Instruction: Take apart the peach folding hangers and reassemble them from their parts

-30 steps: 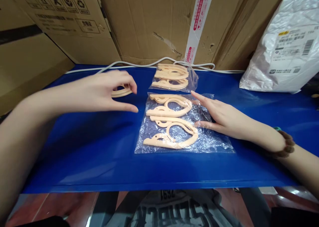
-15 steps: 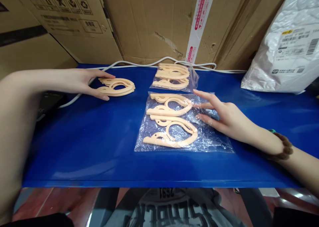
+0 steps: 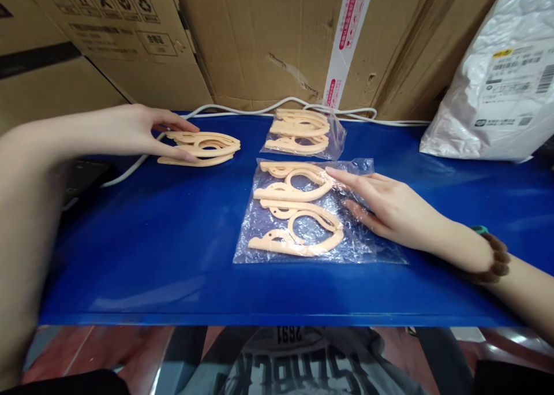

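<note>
while left hand (image 3: 141,130) pinches hangers (image 3: 225,146), right hand (image 3: 392,207) (loosely open) touches clear bag (image 3: 361,248).

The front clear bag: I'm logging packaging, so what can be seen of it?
The front clear bag looks like thin, crinkled, glossy plastic. It lies flat on the blue tabletop, nearer the person than the smaller bag. Pale tan curved pieces with small round holes lie inside, mostly toward its left; the right side is slack. The right hand rests over that side. Whether it is sealed, I can't tell.
</note>
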A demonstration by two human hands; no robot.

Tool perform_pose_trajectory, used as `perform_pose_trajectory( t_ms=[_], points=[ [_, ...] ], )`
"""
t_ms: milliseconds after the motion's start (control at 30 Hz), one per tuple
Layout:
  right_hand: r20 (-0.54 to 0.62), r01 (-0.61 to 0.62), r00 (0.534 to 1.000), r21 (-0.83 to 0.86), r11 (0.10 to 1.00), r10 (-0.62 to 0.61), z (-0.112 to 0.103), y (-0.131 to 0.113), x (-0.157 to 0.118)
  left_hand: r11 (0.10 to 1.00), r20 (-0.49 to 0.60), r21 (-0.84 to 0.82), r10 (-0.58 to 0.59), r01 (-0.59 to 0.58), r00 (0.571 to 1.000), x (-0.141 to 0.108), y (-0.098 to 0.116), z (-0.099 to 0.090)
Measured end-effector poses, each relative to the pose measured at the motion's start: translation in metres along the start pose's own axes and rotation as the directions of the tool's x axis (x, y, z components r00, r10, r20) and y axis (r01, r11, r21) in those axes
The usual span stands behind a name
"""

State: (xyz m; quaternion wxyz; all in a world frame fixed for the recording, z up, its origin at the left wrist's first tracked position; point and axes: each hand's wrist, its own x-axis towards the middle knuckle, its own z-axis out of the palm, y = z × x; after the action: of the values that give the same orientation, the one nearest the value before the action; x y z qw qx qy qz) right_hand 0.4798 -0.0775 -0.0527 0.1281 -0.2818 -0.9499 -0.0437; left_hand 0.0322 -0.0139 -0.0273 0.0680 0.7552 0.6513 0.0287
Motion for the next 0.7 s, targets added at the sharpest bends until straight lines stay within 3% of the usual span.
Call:
perform_pose_trajectory(
  t_ms=[200,300,367,467,533,567,633,700],
  points=[
    [-0.019,0.078,0.996,-0.145,0.986,-0.082,-0.003,0.0,0.0,0.997,-0.147,-0.073,-0.005,-0.006,0.989,-0.01,0.031,-0.01],
    [-0.062,0.02,0.998,-0.163,0.986,-0.031,-0.006,0.001,0.0,0.988,-0.252,-0.116,0.07,-0.102,0.965,-0.015,0.047,-0.007],
    [-0.153,-0.06,0.988,-0.159,0.985,0.035,-0.009,0.001,-0.001,0.972,-0.334,-0.111,0.161,-0.209,0.929,-0.018,0.061,-0.003],
    [-0.326,-0.163,0.94,-0.158,0.974,0.104,-0.016,-0.001,-0.002,0.915,-0.428,-0.056,0.34,-0.399,0.838,-0.025,0.088,0.008],
    [-0.398,-0.202,0.909,-0.158,0.967,0.124,-0.021,-0.007,-0.002,0.827,-0.487,-0.031,0.478,-0.562,0.731,-0.031,0.108,0.017],
    [-0.42,-0.199,0.899,-0.149,0.969,0.12,-0.023,-0.011,-0.002,0.769,-0.522,-0.028,0.534,-0.639,0.665,-0.035,0.118,0.022],
    [-0.42,-0.146,0.904,-0.136,0.98,0.077,-0.025,-0.022,-0.001,0.675,-0.558,-0.03,0.6,-0.737,0.573,-0.042,0.136,0.032],
    [-0.372,-0.059,0.928,-0.14,0.988,0.003,-0.025,-0.032,0.0,0.623,-0.567,-0.036,0.631,-0.781,0.53,-0.05,0.149,0.041]
  ],
)
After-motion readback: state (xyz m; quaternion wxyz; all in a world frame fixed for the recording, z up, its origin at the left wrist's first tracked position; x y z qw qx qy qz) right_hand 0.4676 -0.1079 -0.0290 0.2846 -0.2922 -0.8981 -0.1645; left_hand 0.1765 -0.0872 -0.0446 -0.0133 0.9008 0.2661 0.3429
